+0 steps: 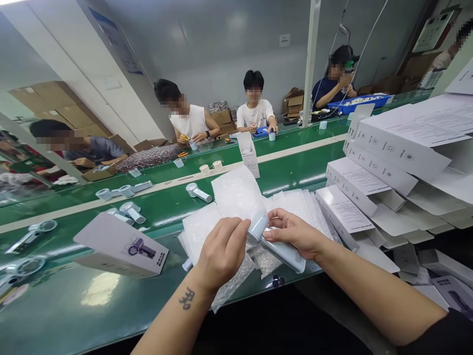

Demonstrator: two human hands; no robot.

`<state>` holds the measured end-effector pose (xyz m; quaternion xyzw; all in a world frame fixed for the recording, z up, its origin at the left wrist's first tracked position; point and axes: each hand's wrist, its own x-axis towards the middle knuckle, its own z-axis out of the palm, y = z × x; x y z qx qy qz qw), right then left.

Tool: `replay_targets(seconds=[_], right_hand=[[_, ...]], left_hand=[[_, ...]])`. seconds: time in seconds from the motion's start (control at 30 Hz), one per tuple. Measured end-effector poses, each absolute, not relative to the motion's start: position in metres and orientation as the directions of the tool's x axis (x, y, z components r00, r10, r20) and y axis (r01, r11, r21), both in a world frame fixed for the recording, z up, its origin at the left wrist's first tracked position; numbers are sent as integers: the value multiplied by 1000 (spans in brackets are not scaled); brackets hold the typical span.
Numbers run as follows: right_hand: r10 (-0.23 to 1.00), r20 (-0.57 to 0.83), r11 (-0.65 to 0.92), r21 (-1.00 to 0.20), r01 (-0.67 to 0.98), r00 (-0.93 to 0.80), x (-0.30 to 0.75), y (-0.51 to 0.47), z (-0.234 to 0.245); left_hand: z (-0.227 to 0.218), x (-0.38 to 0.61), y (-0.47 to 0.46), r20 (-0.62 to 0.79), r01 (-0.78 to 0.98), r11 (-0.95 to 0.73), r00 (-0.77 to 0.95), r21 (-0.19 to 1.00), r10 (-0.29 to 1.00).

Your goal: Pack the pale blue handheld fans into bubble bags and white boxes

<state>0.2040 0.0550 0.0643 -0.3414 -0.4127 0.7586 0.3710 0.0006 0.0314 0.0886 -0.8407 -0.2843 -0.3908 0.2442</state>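
A light-blue handheld fan (284, 250) is held aslant over the table edge. My right hand (290, 231) grips its handle, thumb on top. My left hand (225, 251) is closed at the fan's round head, fingertips against its rim; the inner fingers are hidden. Right behind the head, a white bubble-wrap bag (236, 192) slopes upward, close to my left fingers. More bubble-wrap bags (299, 207) lie in a pile behind and under my hands, and one hangs over the edge below my left hand.
An unfolded printed box (125, 246) stands at left, with several fans (131, 212) around it. White boxes (354, 197) are stacked high at right. A green conveyor belt (295, 172) runs behind, carrying small cups (205, 169) and an upright carton (248, 153). Co-workers (254, 108) sit across it.
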Motion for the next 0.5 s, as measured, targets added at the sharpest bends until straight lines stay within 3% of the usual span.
replay_targets(seconds=[0.1,0.27,0.37,0.5], right_hand=[[883,-196,-329,-906,-265,-426,205,54,65],[925,-135,-248,-922,-296,-355,208,55,75],[952,-132,-225,-915,-336,-277,207,55,81],[944,-184,-282,-882,-378,-275,202,57,85]], left_hand=[[85,-1,33,743,645,-666,639,-374,201],[81,1,40,781,710,-581,594,-398,193],[79,6,47,834,819,-508,460,-267,303],[79,20,48,869,878,-474,179,71,461]])
